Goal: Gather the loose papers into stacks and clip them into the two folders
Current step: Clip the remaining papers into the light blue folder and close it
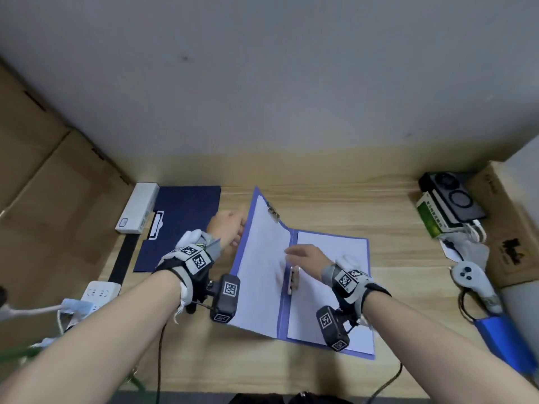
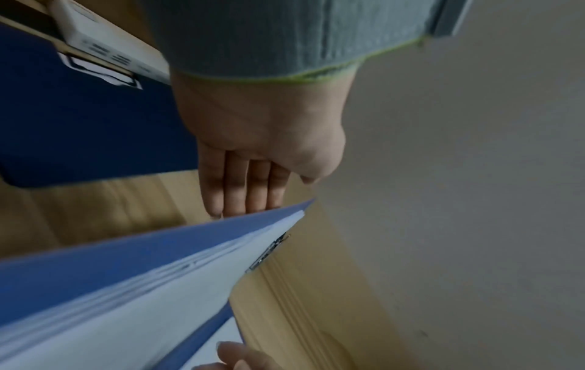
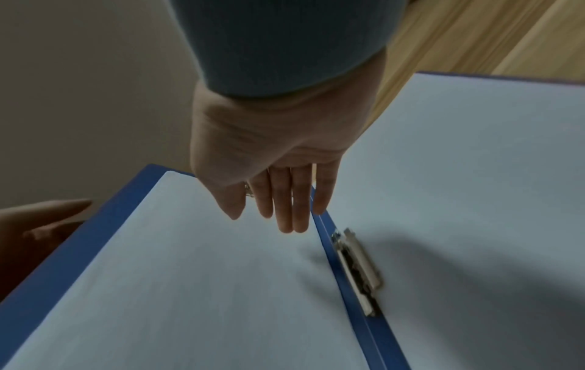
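The open folder (image 1: 294, 335) lies on the table (image 1: 408, 228) and serves as the reference. Its left cover (image 1: 253, 211) is raised off the table; its right cover lies flat. Paper sheets (image 1: 326, 301) lie on both covers. A clip (image 1: 292, 279) sits on the right cover, just beside the spine. A closed folder (image 1: 175, 225) lies left of the open folder. A handheld controller (image 1: 469, 275) lies well to its right.

Head view evenly lit, wide-angle bowed edges – wrist views dim, motion-blurred
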A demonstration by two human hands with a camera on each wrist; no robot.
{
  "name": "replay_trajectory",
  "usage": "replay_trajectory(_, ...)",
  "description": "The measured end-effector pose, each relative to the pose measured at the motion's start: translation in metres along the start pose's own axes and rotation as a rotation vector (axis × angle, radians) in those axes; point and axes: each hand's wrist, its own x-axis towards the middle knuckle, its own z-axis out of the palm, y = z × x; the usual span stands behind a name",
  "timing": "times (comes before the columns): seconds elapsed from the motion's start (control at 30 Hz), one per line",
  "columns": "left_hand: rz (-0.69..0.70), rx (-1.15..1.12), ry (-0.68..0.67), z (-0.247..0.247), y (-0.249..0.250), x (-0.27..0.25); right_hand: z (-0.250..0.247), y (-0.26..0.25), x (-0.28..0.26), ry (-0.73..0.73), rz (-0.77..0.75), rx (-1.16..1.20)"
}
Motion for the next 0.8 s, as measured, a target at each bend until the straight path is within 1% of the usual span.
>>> replay_trajectory(0.07, -0.006, -0.052, -0.072, 0.026, 0.017, -0.003, -0.023, 0.0, -0.015, 0.023, -0.01, 0.084)
replay_trajectory(0.13, -0.007, -0.074, -0.178, 0.056, 0.026, -0.004, -0.044, 0.005, -0.029, 0.076, 0.023, 0.167)
replay_trajectory(0.17, -0.01, -0.075, -0.232, 0.074, 0.027, -0.006, -0.055, 0.01, -0.04, 0.111, 0.044, 0.212)
replay_trajectory(0.27, -0.029, -0.032, -0.303, 0.11, 0.02, -0.01, -0.077, 0.027, -0.062, 0.201, 0.108, 0.321)
replay_trajectory(0.33, -0.033, 0.053, -0.318, 0.131, 0.004, -0.011, -0.087, 0.061, -0.073, 0.294, 0.188, 0.349)
replay_trajectory(0.4, -0.044, 0.167, -0.275, 0.145, -0.021, -0.011, -0.093, 0.107, -0.08, 0.402, 0.282, 0.288)
replay_trajectory(0.47, -0.068, 0.289, -0.259, 0.157, -0.045, -0.014, -0.097, 0.178, -0.071, 0.421, 0.414, 0.182)
replay_trajectory(0.5, -0.093, 0.332, -0.258, 0.161, -0.056, -0.018, -0.095, 0.204, -0.067, 0.416, 0.449, 0.14)
replay_trajectory(0.53, -0.122, 0.368, -0.253, 0.162, -0.066, -0.02, -0.09, 0.214, -0.065, 0.41, 0.477, 0.099)
replay_trajectory(0.57, -0.151, 0.402, -0.245, 0.163, -0.075, -0.024, -0.084, 0.206, -0.07, 0.412, 0.484, 0.051)
replay_trajectory(0.6, -0.168, 0.443, -0.237, 0.163, -0.083, -0.026, -0.079, 0.183, -0.081, 0.428, 0.468, 0.018)
replay_trajectory(0.7, -0.211, 0.454, -0.288, 0.172, -0.108, -0.027, -0.069, 0.168, -0.085, 0.47, 0.448, 0.023)
replay_trajectory(0.8, -0.283, 0.42, -0.306, 0.175, -0.144, -0.008, -0.061, 0.163, -0.083, 0.391, 0.506, 0.076)
